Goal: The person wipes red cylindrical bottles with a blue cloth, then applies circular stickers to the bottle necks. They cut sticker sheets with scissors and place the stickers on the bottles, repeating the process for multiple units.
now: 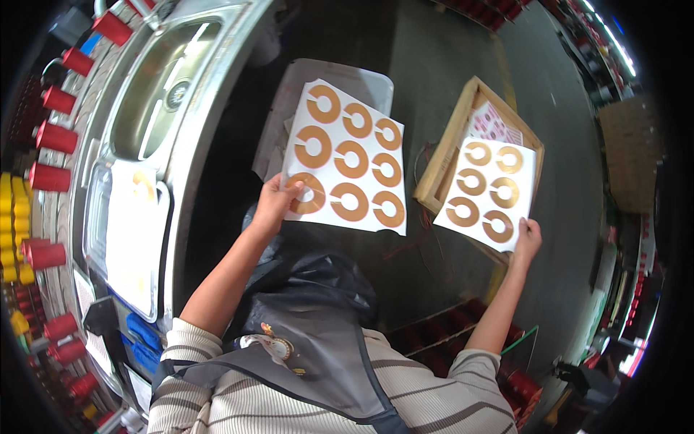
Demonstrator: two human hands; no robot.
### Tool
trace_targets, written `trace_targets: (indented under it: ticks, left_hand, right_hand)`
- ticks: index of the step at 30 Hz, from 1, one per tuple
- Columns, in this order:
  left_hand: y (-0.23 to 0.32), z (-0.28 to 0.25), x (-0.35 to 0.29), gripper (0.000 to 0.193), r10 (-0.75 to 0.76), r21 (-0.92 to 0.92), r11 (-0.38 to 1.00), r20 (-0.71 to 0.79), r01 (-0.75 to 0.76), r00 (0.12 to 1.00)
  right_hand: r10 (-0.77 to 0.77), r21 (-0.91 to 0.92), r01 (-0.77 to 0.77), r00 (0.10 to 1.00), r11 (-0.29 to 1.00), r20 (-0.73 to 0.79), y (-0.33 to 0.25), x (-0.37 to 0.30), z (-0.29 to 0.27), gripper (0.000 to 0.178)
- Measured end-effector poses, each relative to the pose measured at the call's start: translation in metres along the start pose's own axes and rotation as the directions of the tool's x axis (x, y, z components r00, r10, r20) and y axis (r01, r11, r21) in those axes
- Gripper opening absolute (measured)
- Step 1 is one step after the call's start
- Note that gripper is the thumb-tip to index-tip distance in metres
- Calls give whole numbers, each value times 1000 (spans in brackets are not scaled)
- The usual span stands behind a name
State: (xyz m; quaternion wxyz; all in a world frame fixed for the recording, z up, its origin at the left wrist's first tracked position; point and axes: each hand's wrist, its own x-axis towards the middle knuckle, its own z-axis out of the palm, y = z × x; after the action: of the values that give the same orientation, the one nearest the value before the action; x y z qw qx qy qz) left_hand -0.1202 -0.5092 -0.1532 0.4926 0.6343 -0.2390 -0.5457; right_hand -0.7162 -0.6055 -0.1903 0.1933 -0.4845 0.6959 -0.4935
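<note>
My left hand [276, 202] pinches the lower left corner of a white sheet [332, 148] printed with several gold-brown split rings in rows. Its thumb lies over one of the rings, and the fingers behind the sheet are hidden. Out to the right, my right hand [528, 239] grips the lower right corner of a smaller white sheet [486, 189] with several similar gold rings. Both sheets are held up apart from each other. The larger one partly covers a white plastic bin [347, 74], and the smaller one overlaps a wooden frame [439, 170].
A steel sink [170, 90] stands along the left. Beside it lies a tray with a white sheet [134, 246]. Several red spools [56, 137] line the far left edge. Pink-patterned paper [493, 124] lies inside the wooden frame. A cardboard box [632, 148] is at the far right.
</note>
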Motion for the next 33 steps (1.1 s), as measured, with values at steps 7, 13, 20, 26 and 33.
trace_targets:
  ticks: [7,13,20,26,33]
  left_hand:
    - [19,7,-21,27,-58,-39,997,50,60,997]
    - [57,11,-53,40,172,-241,959,68,-151,983]
    - [57,-23,-69,35,359,-186,917,0,-353,933]
    - [103,-47,-83,24,403,-59,914,22,-401,915]
    - [188,-81,-119,25,410,-23,912,90,-409,908]
  right_hand:
    - [131,525,-269,950,808,285,-145,-78,94,11]
    - [-125,254,52,952,966,279,-184,-135,192,22]
    - [-98,390,-105,879,915,466,-214,-173,235,18]
    - [36,331,-478,609,814,792,-223,-179,258,10]
    - [-152,420,-686,417,594,896,-259,-198,285,19]
